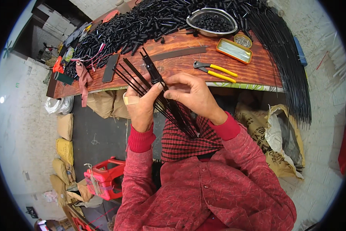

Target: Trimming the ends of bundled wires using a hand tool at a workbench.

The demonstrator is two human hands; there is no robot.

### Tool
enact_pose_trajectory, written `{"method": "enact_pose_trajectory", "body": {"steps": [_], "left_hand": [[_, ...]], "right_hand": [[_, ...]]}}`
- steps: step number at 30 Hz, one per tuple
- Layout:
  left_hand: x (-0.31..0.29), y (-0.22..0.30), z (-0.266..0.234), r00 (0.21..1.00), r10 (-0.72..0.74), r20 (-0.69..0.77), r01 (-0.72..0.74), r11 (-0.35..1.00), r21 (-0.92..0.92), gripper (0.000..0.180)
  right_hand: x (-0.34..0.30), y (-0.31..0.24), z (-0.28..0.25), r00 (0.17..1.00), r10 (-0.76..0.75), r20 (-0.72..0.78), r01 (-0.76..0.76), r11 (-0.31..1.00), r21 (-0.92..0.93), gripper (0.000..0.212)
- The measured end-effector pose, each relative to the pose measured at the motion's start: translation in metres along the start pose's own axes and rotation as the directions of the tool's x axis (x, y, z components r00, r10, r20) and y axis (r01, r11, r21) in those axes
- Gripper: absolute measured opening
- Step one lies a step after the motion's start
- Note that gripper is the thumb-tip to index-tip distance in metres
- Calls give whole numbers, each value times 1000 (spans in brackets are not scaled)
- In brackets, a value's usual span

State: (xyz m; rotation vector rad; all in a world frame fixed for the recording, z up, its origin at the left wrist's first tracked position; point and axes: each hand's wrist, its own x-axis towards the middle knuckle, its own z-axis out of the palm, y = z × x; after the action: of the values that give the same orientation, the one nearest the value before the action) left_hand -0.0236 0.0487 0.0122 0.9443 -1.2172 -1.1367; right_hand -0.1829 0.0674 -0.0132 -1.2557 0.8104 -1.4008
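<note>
Red shirt [203, 192] nearest; left fingers [156, 89] gripping black rods [175, 114]; right fingers [180, 79] at black fitting [153, 72], grip unclear; sack [275, 161] dark-lettered.

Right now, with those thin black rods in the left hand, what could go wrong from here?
Some black rods might slip from the left hand, since their upper ends fan apart. The pliers could be knocked off: their yellow handles end near the table's front edge, close to the right hand. The long black strands hang over the table's right side, so a snag might pull some down.
</note>
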Motion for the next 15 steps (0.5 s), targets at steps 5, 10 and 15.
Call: {"method": "enact_pose_trajectory", "body": {"steps": [5,10,15], "left_hand": [[2,-4,-1,1000,2,-3,-2,998,-62,32],[7,-10,-3,1000,-9,13,11,989,-147,29],[9,-6,2,999,-30,15,32,980,-194,28]], "right_hand": [[-1,2,11,978,-194,-74,164,940,-299,32],[-4,-5,22,927,-364,-95,230,749,-621,28],[1,8,25,892,-400,-210,223,793,-567,26]]}}
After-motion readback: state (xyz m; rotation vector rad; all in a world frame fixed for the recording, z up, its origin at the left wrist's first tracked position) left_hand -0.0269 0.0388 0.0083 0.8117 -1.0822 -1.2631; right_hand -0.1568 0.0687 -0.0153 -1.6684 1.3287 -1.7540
